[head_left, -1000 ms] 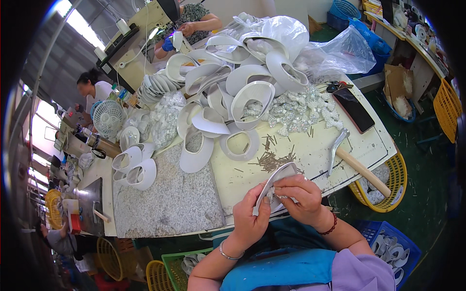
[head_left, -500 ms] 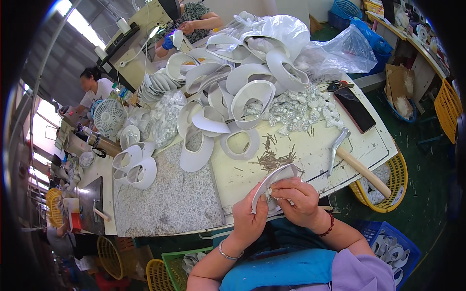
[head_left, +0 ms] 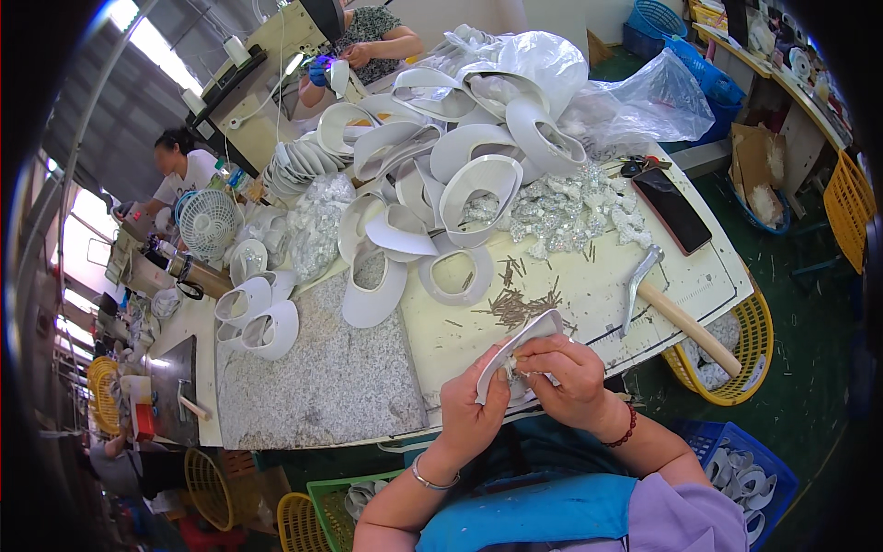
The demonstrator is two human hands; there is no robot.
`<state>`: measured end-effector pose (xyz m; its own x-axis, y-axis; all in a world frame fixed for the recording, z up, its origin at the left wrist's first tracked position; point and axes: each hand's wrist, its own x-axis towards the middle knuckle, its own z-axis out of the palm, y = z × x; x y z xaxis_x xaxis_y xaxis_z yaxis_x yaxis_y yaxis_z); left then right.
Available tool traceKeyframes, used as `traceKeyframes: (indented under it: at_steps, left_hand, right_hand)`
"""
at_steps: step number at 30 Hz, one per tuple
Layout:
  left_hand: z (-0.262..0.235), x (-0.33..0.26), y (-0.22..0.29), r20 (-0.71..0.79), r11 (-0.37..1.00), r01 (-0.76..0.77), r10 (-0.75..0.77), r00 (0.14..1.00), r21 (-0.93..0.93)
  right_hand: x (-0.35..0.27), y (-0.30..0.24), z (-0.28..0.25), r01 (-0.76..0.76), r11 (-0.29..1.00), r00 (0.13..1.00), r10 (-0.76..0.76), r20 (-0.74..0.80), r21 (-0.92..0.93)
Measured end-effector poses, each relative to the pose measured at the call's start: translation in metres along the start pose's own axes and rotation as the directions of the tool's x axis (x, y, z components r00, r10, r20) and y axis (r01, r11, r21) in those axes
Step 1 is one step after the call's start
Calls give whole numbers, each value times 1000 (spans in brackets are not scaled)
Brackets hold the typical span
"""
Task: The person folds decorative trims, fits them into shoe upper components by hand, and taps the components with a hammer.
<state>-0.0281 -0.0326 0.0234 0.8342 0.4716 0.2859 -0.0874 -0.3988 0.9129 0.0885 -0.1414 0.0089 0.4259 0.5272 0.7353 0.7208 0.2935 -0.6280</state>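
Both hands (head_left: 524, 386) grip white strap piece (head_left: 520, 342) over cream worktable (head_left: 598, 285); crowded workshop, green floor (head_left: 809, 386).

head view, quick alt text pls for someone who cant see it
Both hands, left hand and right hand, hold a curved white shoe part over the worktable. Behind lie small nails, a hammer, a dark phone and a heap of white shoe parts.

Visor piece (head_left: 521, 347): showing smooth, matt white material.
Hammer (head_left: 676, 304): showing a dull metal head, bare wooden handle.
Slab (head_left: 322, 377): showing rough, speckled grey stone.
Bag (head_left: 644, 97): gleaming as glossy clear plastic.
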Motion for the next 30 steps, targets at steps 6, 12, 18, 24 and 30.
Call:
traceKeyframes:
  at_steps: [6, 12, 18, 24, 30]
  left_hand:
    - [0, 2, -11, -8, 996, -86, 86, 996, -2]
    - [-2, 3, 3, -1, 1000, 24, -24, 1000, -5]
    - [0, 2, 3, -23, 995, 59, -57, 998, 81]
    - [3, 4, 0, -37, 995, 45, -42, 998, 84]
    - [4, 4, -7, -88, 1000, -17, 19, 996, 26]
  right_hand:
    - [2, 4, -7, -116, 990, 991, 110, 81, 76]
    - [5, 1, -5, -42, 999, 998, 41, 39, 28]
    - [7, 3, -6, -25, 1000, 997, 23, 75, 16]
    - [9, 4, -10, -57, 998, 993, 52, 109, 41]
    - [16, 7, -19, -223, 962, 959, 188, 212, 157]
